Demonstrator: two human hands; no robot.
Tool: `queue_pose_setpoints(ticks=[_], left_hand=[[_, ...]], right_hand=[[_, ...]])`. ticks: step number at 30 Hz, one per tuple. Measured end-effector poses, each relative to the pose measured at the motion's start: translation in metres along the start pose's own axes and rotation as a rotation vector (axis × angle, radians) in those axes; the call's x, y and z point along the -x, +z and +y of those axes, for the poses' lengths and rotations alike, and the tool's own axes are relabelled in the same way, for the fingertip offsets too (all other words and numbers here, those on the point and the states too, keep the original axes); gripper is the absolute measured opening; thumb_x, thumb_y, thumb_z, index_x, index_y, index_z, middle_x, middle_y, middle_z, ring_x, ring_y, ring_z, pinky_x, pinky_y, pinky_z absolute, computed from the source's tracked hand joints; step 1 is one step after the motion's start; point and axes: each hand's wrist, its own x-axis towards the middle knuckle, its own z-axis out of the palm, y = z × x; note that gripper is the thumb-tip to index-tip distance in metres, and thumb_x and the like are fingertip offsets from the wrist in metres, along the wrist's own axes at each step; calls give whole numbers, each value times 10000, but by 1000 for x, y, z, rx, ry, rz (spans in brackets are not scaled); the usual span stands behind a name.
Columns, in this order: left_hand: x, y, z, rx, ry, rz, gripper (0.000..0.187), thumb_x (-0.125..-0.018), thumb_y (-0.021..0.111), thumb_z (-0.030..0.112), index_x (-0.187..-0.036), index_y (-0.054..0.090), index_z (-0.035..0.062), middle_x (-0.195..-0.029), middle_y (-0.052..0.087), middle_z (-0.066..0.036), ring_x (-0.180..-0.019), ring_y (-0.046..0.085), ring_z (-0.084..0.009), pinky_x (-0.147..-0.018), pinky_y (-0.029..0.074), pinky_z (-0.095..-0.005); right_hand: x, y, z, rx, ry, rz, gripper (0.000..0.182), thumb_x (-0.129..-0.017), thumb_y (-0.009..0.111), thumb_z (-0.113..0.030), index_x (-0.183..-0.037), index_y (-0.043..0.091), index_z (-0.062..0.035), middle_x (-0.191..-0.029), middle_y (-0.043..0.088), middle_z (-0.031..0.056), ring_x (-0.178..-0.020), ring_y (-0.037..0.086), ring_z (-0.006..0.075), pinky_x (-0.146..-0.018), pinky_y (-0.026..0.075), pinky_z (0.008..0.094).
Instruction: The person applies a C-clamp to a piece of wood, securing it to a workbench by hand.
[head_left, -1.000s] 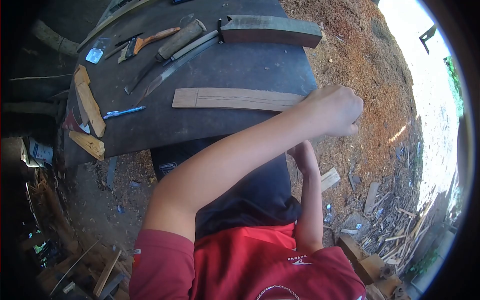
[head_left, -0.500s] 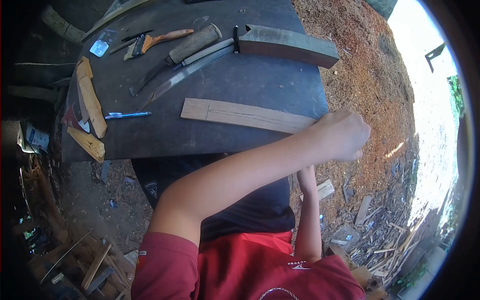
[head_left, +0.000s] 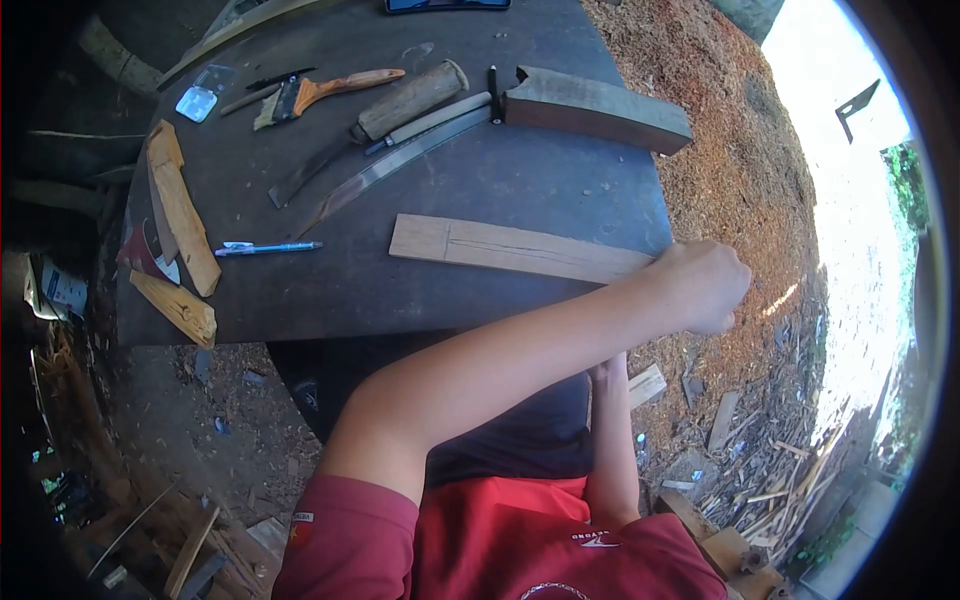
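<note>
View swung; pale flat wooden strip (head_left: 520, 248) lies on dark flat counter (head_left: 350, 295). Left hand (head_left: 705, 286) curled at its end, grip hidden; fingers of right hand (head_left: 609, 368): can't tell. Uneven pressure could skew strip.

1 paintbrush (head_left: 308, 94) and 1 blue pen (head_left: 270, 248) on a dark tabletop (head_left: 310, 300)
</note>
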Motion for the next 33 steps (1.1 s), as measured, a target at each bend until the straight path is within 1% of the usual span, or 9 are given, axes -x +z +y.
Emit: queue_pose_setpoints(ticks=[6, 8, 11, 13, 17, 22, 28, 31, 33], left_hand=[[1, 0, 1, 9, 2, 13, 243, -847, 709, 199, -828, 721, -43, -817, 719, -199, -803, 739, -321, -711, 626, -449], [0, -1, 0, -6, 2, -23, 248, -847, 712, 203, -833, 722, -44, -826, 721, -200, -810, 741, -325, -714, 626, -450], [-2, -1, 3, -42, -59, -70, 212, -826, 736, 196, -933, 752, 14, -987, 742, -168, -968, 735, -304, -828, 619, -442], [-3, -1, 3, -66, -54, -77, 209, -822, 735, 196, -927, 753, 17, -977, 742, -169, -959, 737, -305, -820, 620, -443], [-4, 6, -1, -84, 12, -7, 265, -853, 709, 228, -843, 731, -36, -845, 726, -207, -824, 744, -331, -727, 623, -458], [-1, 1, 1, -57, -10, -19, 259, -850, 713, 225, -826, 731, -33, -823, 723, -196, -792, 743, -326, -709, 621, -447], [-3, -1, 1, -55, 7, -19, 262, -845, 716, 222, -776, 718, -31, -773, 708, -187, -736, 733, -312, -680, 610, -437], [-2, 0, 0, -40, 12, -15, 256, -838, 715, 214, -762, 713, -30, -747, 702, -182, -716, 727, -304, -670, 606, -431], [-2, 1, 0, -37, 18, -8, 249, -836, 709, 206, -759, 712, -31, -736, 699, -181, -710, 726, -303, -669, 606, -429]], right_hand=[[-34, -19, -8, -536, 61, -188, 599, -1071, 435, -463, -1478, 431, -24, -1504, 483, 148, -1361, 488, 302, -1134, 426, 483], [-39, -15, -18, -555, 41, -247, 607, -1072, 420, -472, -1489, 417, -30, -1506, 478, 153, -1361, 485, 312, -1135, 422, 493], [-42, -7, -36, -534, -22, -313, 620, -1073, 398, -484, -1505, 397, -39, -1511, 472, 159, -1362, 482, 328, -1137, 418, 508], [-41, -3, -48, -510, -78, -334, 629, -1074, 383, -493, -1516, 383, -45, -1514, 467, 164, -1362, 479, 338, -1138, 415, 517], [-12, 24, -72, -373, -193, -201, 601, -1079, 409, -446, -1500, 392, -17, -1486, 492, 155, -1342, 500, 320, -1118, 437, 489], [12, 23, -73, -197, -273, 47, 544, -1095, 422, -340, -1499, 379, 21, -1487, 491, 153, -1335, 512, 302, -1117, 445, 452], [37, 8, -54, -95, -195, 198, 478, -1104, 370, -240, -1494, 383, 36, -1515, 459, 154, -1400, 444, 264, -1185, 358, 404], [39, 13, -46, 98, -145, 91, 467, -1106, 360, -237, -1479, 399, 41, -1510, 465, 147, -1402, 441, 246, -1190, 347, 384], [37, 20, -43, -29, -86, 122, 463, -1106, 375, -252, -1464, 418, 39, -1484, 493, 140, -1378, 468, 241, -1166, 373, 374]])
